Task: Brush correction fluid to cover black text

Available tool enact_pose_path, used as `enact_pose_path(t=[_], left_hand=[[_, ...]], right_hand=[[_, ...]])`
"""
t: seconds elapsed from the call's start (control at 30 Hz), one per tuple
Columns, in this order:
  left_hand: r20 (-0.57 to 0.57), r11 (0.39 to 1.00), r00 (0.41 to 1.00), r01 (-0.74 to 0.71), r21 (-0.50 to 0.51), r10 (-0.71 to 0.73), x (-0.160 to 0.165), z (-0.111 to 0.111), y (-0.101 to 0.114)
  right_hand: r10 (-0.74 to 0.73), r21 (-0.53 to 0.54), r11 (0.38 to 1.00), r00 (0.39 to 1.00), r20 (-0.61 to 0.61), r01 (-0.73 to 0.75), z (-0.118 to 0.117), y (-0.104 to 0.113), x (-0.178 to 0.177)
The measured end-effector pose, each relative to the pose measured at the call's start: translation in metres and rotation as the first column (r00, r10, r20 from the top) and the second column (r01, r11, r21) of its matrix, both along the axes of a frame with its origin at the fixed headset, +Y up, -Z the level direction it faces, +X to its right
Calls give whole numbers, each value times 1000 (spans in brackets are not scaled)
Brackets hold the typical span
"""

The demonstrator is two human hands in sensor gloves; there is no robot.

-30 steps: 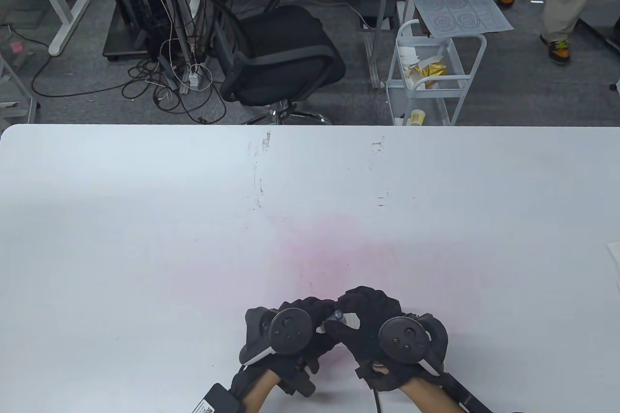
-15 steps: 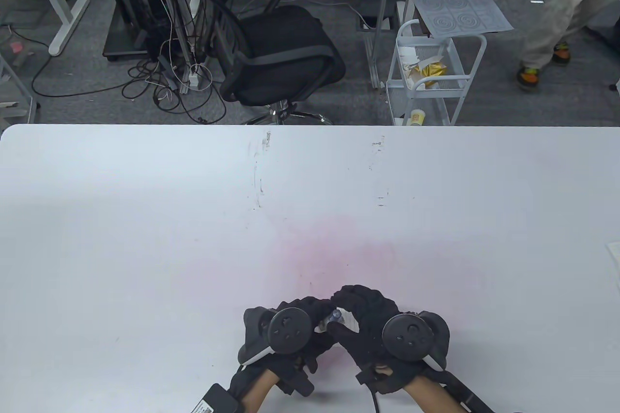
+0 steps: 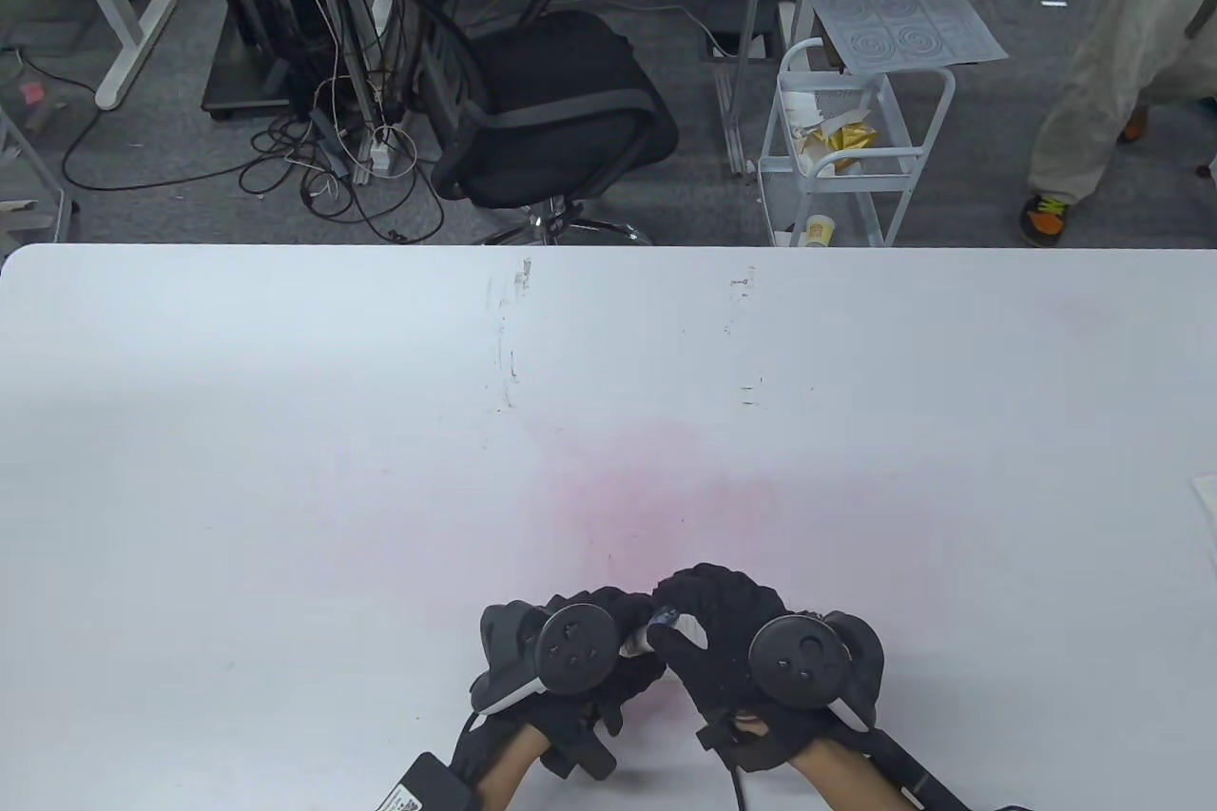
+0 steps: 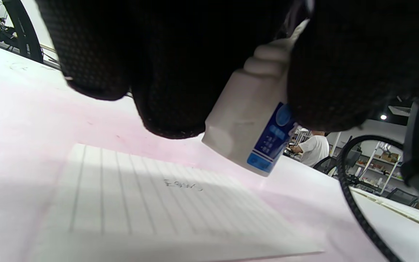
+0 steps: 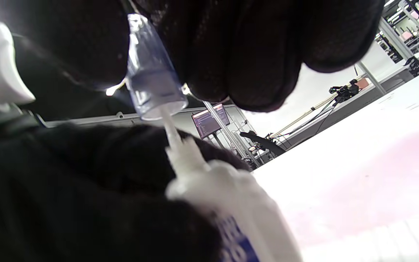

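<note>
My left hand (image 3: 608, 649) grips a small white correction fluid bottle with a blue label (image 4: 253, 123), tilted above the table; it also shows in the right wrist view (image 5: 238, 211). My right hand (image 3: 713, 630) pinches the bottle's clear bluish cap (image 5: 151, 83), lifted just off the neck, with the white brush stem (image 5: 171, 133) running from the cap into the bottle. The cap shows as a small tip between both hands in the table view (image 3: 663, 616). A lined sheet of paper (image 4: 151, 203) lies under the hands, with a short word of black handwriting (image 4: 183, 185) on it.
The white table (image 3: 380, 431) has a pink stain in its middle front area. A sheet's corner (image 3: 1206, 497) lies at the right edge. A black office chair (image 3: 542, 88) and a white cart (image 3: 856, 145) stand beyond the far edge; a person (image 3: 1122, 69) walks there.
Both hands stay together near the front edge; the cap tip between them has shifted very slightly. The person behind the table has walked on.
</note>
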State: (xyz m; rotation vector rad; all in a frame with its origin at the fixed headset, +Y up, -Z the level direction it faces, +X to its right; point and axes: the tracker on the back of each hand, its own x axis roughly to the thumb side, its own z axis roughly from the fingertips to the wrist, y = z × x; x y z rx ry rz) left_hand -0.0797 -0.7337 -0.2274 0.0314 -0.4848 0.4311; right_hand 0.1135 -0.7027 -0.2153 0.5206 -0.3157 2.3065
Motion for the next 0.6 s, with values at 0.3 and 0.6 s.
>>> enact_pose_path(t=[0.3,0.6], left_hand=[[0,1000,1000,2,-8,-2,-1,0,0],[-4,1000,1000,11,-15,-11,-1,-1,0]], right_hand=[[-26,2,1000,1000,3,26,0,3,10],[-56,23,998,998,10,56,2,6,15]])
